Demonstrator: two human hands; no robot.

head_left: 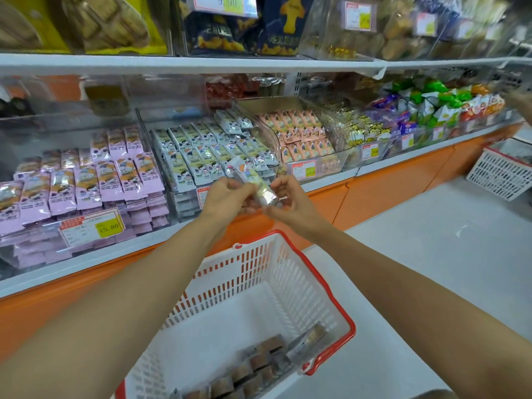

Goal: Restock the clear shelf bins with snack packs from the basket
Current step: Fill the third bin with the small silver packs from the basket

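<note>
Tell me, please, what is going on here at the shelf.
A person is restocking snacks. The left hand and right hand together pinch one small snack pack just in front of the clear bin of grey-white packs. Below, the white basket with a red rim holds a few brown packs at its near end.

One head-worn wide-angle view looks forward and down, close over the basket (pixel 302 283), facing shelf bins (pixel 267 131) running far right

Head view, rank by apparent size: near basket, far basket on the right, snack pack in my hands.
1. near basket, largest, though closest to the camera.
2. far basket, partly cut off by the frame edge.
3. snack pack, smallest.
</note>
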